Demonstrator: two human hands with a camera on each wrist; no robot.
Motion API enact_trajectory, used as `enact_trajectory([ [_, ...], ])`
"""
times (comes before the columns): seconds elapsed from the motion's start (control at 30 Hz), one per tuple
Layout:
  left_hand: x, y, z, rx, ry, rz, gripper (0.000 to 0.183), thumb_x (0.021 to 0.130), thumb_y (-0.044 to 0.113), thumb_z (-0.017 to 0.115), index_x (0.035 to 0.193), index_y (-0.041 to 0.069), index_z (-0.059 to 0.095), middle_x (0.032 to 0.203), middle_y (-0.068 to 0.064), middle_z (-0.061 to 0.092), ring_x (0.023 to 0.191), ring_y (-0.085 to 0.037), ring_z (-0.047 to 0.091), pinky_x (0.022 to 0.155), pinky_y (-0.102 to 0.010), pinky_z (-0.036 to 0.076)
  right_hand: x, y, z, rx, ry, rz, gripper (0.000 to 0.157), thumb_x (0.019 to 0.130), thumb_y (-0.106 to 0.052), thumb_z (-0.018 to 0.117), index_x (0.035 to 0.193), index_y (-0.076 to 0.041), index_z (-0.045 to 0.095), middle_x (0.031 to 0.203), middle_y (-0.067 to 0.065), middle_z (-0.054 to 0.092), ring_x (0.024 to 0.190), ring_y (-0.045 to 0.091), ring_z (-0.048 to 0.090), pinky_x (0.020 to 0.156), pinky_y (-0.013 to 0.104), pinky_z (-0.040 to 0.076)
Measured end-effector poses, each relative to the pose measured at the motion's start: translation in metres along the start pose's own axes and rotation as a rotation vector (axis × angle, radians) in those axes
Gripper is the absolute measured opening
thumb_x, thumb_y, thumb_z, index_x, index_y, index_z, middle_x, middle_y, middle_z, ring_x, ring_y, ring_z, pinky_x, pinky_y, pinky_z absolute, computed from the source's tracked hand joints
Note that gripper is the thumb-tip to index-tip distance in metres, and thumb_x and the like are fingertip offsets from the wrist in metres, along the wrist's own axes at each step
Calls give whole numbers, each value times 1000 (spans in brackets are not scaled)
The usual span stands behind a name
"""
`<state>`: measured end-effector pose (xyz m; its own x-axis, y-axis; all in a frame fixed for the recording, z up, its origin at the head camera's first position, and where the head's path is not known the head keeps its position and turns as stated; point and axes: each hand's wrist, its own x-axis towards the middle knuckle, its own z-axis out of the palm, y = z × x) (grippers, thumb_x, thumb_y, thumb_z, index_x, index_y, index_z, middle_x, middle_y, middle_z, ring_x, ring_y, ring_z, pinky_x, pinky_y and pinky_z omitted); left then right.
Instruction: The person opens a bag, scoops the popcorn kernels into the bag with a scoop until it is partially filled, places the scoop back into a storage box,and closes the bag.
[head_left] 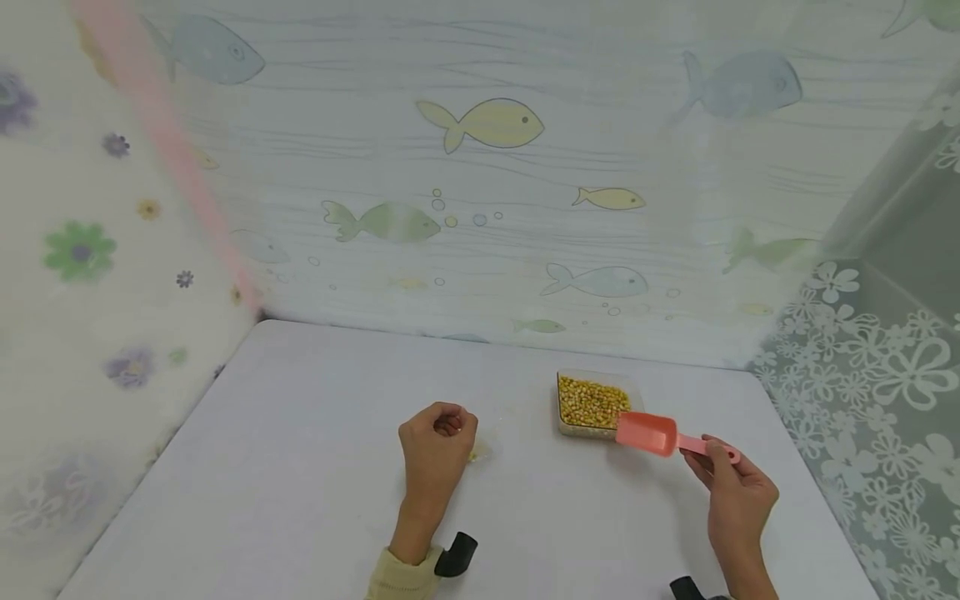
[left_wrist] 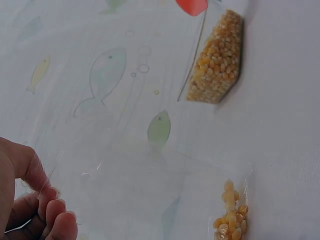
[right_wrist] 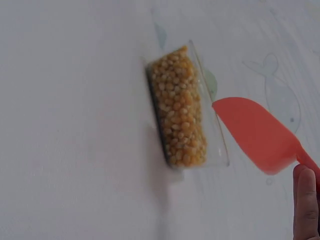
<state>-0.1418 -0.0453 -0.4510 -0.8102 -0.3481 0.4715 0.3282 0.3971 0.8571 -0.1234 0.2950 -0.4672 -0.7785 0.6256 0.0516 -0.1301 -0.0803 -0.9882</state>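
Observation:
My left hand (head_left: 437,454) pinches the top of a clear plastic bag (head_left: 484,446) between thumb and curled fingers. A small heap of yellow corn kernels (left_wrist: 231,220) lies at the bottom of this bag in the left wrist view. The handle of a pink scoop (head_left: 647,434) is gripped by my right hand (head_left: 738,500), its bowl pointing left. In the head view the scoop's bowl overlaps the front right corner of a clear rectangular container (head_left: 585,432). Corn kernels (right_wrist: 177,110) fill much of that container.
A white table (head_left: 300,467) lies beneath everything. Behind it hangs a pale cloth with printed fish (head_left: 501,123). Flower-patterned cloth (head_left: 80,252) borders the left side, and a lacy white floral sheet (head_left: 885,433) the right.

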Motion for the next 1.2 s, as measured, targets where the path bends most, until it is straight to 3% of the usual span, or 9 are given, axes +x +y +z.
enact_trajectory([
  [0.1, 0, 0, 0, 7, 3, 4, 12, 79, -6, 72, 73, 4, 70, 61, 0, 62, 53, -8, 54, 51, -22, 50, 4, 3, -2, 1, 17, -26, 10, 97, -9, 66, 101, -3, 74, 89, -2, 74, 74, 7, 75, 68, 22, 58],
  [0.27, 0, -1, 1, 16, 10, 20, 12, 79, -7, 72, 72, 4, 70, 61, 0, 61, 52, -7, 54, 50, -21, 49, 11, 5, 1, -48, 46, -42, 22, 98, -10, 64, 109, 8, 70, 88, -4, 73, 74, 4, 74, 69, 19, 57],
  [0.53, 0, 0, 1, 1, 1, 12, 12, 80, -5, 71, 73, 4, 70, 61, 0, 61, 52, -7, 54, 50, -22, 50, 23, 7, 3, -89, 24, -79, 36, 99, -10, 63, 120, 19, 62, 89, -8, 71, 76, -1, 73, 69, 17, 57],
  [0.83, 0, 2, 1, 3, -2, 3, 11, 80, -5, 72, 73, 4, 71, 62, 0, 62, 53, -8, 55, 51, -23, 50, 26, -1, 16, -297, -70, -321, 25, 96, -4, 65, 112, 15, 69, 88, -17, 68, 75, -8, 70, 68, 14, 56],
  [1.03, -2, 2, 0, 9, -7, -6, 11, 80, -5, 72, 73, 4, 71, 62, 0, 62, 53, -8, 55, 51, -23, 50, 27, -3, 27, -406, -142, -368, 19, 95, -3, 64, 103, 12, 73, 86, -2, 72, 70, -10, 68, 67, 12, 54],
  [1.2, -1, 1, 1, 10, -4, 0, 12, 79, -6, 71, 72, 4, 71, 61, 0, 61, 53, -7, 54, 51, -23, 50, 31, -3, 35, -398, -172, -283, 21, 96, -4, 64, 105, 13, 72, 89, 11, 73, 69, -8, 69, 66, 15, 56],
])
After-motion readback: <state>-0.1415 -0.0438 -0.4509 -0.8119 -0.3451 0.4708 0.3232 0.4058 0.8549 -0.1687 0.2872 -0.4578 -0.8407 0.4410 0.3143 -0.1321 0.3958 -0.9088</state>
